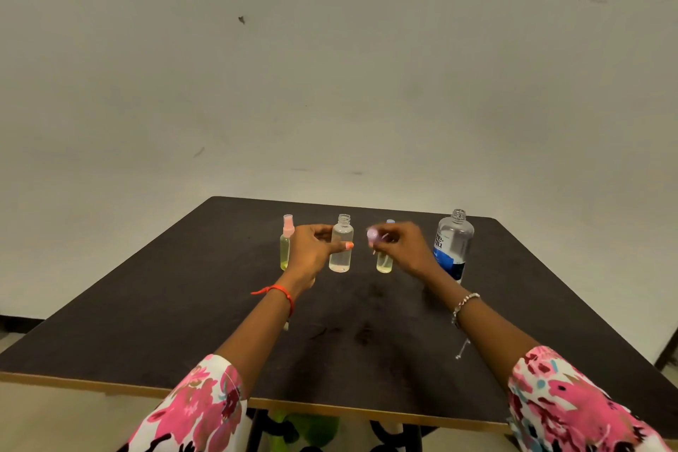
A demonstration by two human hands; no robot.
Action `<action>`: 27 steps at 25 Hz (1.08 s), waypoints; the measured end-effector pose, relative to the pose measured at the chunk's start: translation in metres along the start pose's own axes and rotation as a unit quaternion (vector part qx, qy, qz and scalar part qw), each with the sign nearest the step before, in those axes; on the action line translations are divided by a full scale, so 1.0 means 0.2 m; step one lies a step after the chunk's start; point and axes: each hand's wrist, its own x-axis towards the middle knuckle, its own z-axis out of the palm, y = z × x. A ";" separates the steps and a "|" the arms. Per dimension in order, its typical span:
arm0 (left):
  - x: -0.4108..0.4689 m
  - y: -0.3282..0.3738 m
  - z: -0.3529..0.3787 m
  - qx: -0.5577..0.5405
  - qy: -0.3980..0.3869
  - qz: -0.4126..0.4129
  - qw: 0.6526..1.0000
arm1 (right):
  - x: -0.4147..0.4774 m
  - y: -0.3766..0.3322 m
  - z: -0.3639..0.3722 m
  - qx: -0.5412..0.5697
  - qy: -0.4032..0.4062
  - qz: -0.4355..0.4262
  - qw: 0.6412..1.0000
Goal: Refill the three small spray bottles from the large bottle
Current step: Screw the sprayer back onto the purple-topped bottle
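Observation:
Three small spray bottles stand in a row on the dark table [183, 323]. The left one [285, 249] has a pink spray cap and yellowish liquid. The middle clear bottle [341, 253] is uncapped, with my left hand [312, 249] wrapped around it. My right hand [400, 246] holds a lilac spray cap [373, 234] with its dip tube, just right of that bottle's neck. The right small bottle [384, 262] with a blue cap stands partly hidden behind my right hand. The large clear bottle [454, 242], uncapped and blue-labelled, stands at the far right.
A small pale object [462, 349] lies on the table near my right forearm. A plain wall rises behind the table. The table's wooden front edge [330, 409] is close to me, with green items below it.

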 end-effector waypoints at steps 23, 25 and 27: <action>-0.10 0.14 0.04 0.018 -0.006 0.014 1.000 | 0.18 -0.48 -0.24 -0.050 -0.045 -0.037 0.997; -0.11 0.15 0.03 0.014 -0.010 0.020 1.000 | 0.17 -0.47 -0.21 -0.067 -0.071 -0.023 0.995; -0.11 0.16 0.02 0.013 -0.013 0.027 0.999 | 0.16 -0.45 -0.19 -0.059 -0.081 -0.010 0.995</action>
